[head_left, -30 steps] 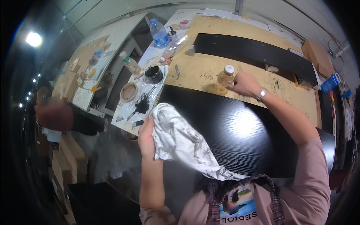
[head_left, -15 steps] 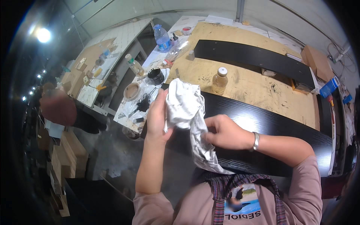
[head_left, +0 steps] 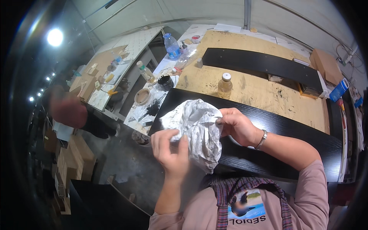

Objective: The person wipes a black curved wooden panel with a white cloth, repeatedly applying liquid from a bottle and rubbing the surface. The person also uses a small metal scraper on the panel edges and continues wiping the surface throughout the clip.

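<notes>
A crumpled white cloth [head_left: 199,119] with grey and black smudges hangs spread in front of me, over the edge of a black wood-grain board [head_left: 264,126]. My right hand [head_left: 239,124] pinches its right edge between thumb and fingers. At the cloth's lower left is my left hand [head_left: 170,151], its thumb and fingers apart, with the fingertips against or just in front of the fabric. Behind the board's far edge stands a bottle of amber liquid [head_left: 225,87] with a white cap.
A curved black panel [head_left: 260,65] rests on blocks on the stained plywood bench top [head_left: 249,86]. To the left are an open black paint pot [head_left: 165,82], a round tub [head_left: 142,96] and a large clear bottle [head_left: 172,48]. Another person [head_left: 69,111] stands farther left.
The cloth has been opened out from a bunched, hanging strip and lowered. My left hand has moved down and loosened; my right hand has moved up to the cloth's edge.
</notes>
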